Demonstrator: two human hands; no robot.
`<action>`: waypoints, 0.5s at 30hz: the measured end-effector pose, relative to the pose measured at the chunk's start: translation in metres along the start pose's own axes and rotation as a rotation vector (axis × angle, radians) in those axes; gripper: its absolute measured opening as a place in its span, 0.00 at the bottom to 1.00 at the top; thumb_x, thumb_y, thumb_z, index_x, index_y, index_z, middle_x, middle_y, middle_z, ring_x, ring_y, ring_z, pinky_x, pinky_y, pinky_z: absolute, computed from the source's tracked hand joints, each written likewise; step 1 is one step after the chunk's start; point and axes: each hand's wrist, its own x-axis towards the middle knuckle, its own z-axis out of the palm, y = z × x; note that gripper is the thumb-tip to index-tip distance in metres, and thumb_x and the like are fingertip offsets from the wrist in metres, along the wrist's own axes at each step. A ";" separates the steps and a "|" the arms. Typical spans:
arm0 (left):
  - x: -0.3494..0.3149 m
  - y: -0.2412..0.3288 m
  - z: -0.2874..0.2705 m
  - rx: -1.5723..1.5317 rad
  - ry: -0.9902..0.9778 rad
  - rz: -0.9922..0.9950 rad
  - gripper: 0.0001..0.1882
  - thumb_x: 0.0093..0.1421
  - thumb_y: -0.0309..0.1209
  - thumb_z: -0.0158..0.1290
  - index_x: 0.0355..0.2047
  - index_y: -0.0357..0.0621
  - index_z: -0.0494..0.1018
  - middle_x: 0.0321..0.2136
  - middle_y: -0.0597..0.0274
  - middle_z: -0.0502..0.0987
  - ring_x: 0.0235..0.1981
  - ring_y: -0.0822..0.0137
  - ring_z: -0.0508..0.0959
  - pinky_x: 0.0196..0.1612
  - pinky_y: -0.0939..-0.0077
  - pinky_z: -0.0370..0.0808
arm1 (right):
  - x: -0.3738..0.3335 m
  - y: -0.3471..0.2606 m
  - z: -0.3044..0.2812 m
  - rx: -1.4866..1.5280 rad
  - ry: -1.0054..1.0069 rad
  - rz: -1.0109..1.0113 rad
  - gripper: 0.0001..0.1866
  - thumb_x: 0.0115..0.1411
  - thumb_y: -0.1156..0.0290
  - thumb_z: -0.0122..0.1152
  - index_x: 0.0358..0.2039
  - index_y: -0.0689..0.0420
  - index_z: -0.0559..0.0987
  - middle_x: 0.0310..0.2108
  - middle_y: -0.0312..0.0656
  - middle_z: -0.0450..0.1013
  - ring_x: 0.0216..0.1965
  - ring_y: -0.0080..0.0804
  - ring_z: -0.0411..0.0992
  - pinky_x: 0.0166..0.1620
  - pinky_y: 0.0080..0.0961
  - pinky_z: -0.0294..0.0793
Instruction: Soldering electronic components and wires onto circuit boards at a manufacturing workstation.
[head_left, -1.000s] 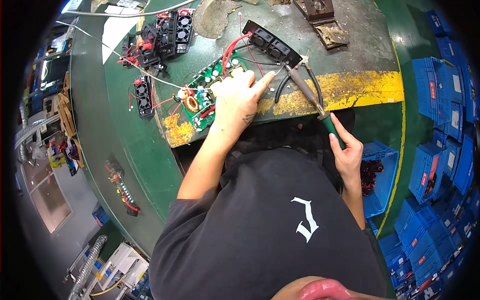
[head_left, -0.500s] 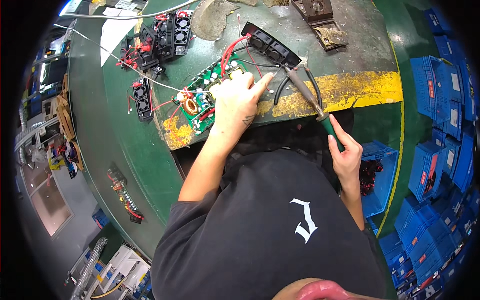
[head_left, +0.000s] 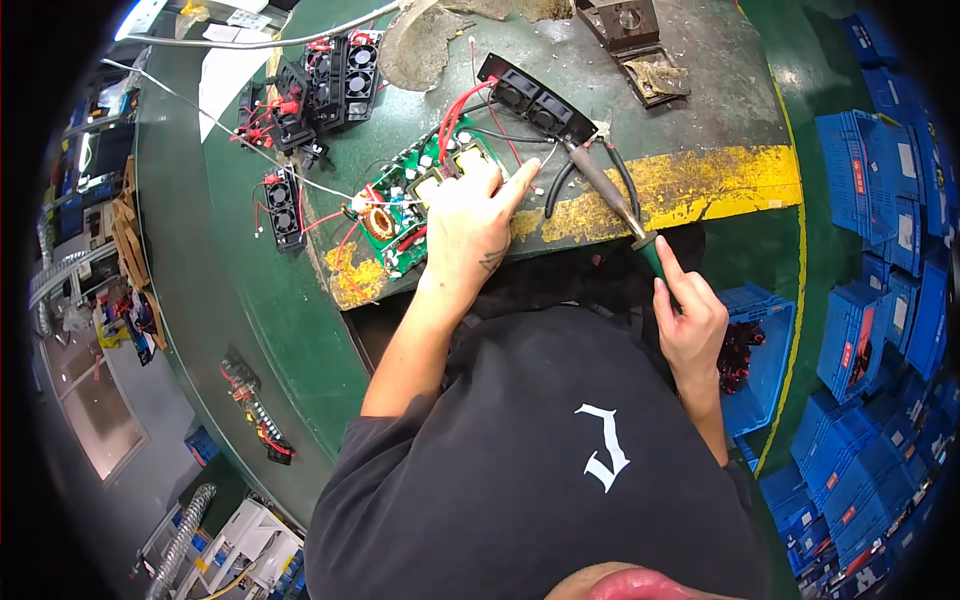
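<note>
My right hand (head_left: pixel 692 325) grips the green handle of a soldering iron (head_left: pixel 605 187), whose metal barrel points up and left to a black two-fan unit (head_left: pixel 540 98). My left hand (head_left: pixel 468 235) is closed over a green circuit board (head_left: pixel 388 258) with a copper coil, its index finger stretched toward the iron's tip. A thin grey solder wire (head_left: pixel 235 135) runs from the upper left into this hand, and a short end shows past the fingertip. Red and black wires link the board and fan unit. Black-handled pliers (head_left: pixel 622 165) lie beneath the iron. My left thumb is hidden.
More fan units (head_left: pixel 335 80) with red wires stand at the upper left, and another (head_left: pixel 284 208) lies below them. A board assembly (head_left: pixel 258 410) lies on the green belt. A metal box (head_left: pixel 630 30) is at the table's back. Blue crates (head_left: pixel 860 170) stack at right.
The board assembly on the belt at left has shifted toward the lower edge. Both hands hold nearly the same places; the iron and fan unit have shifted only slightly in view.
</note>
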 end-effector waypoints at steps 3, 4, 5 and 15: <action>0.002 0.005 -0.005 0.008 -0.008 -0.011 0.27 0.53 0.22 0.55 0.54 0.54 0.80 0.26 0.62 0.70 0.24 0.60 0.73 0.29 0.65 0.68 | -0.001 0.001 0.001 -0.071 0.036 -0.043 0.31 0.57 0.82 0.65 0.61 0.46 0.80 0.21 0.41 0.62 0.20 0.34 0.62 0.27 0.32 0.66; 0.002 0.006 -0.007 0.030 -0.020 -0.023 0.25 0.54 0.23 0.55 0.53 0.52 0.80 0.26 0.62 0.71 0.25 0.61 0.74 0.30 0.65 0.71 | -0.001 0.001 0.002 -0.101 0.045 -0.066 0.31 0.57 0.82 0.66 0.61 0.46 0.80 0.21 0.41 0.63 0.20 0.34 0.63 0.27 0.33 0.66; 0.001 0.007 -0.008 0.031 -0.018 -0.022 0.25 0.54 0.23 0.55 0.53 0.52 0.80 0.26 0.62 0.71 0.25 0.61 0.74 0.30 0.65 0.71 | -0.001 0.000 0.001 -0.101 0.047 -0.067 0.31 0.57 0.82 0.66 0.61 0.46 0.80 0.21 0.41 0.63 0.20 0.34 0.63 0.27 0.33 0.66; 0.002 0.004 -0.006 -0.089 0.083 -0.027 0.23 0.52 0.21 0.56 0.48 0.53 0.82 0.33 0.64 0.76 0.26 0.63 0.78 0.30 0.66 0.73 | -0.006 0.002 -0.008 -0.074 0.068 -0.068 0.31 0.55 0.84 0.65 0.60 0.48 0.81 0.21 0.41 0.62 0.20 0.33 0.61 0.26 0.32 0.64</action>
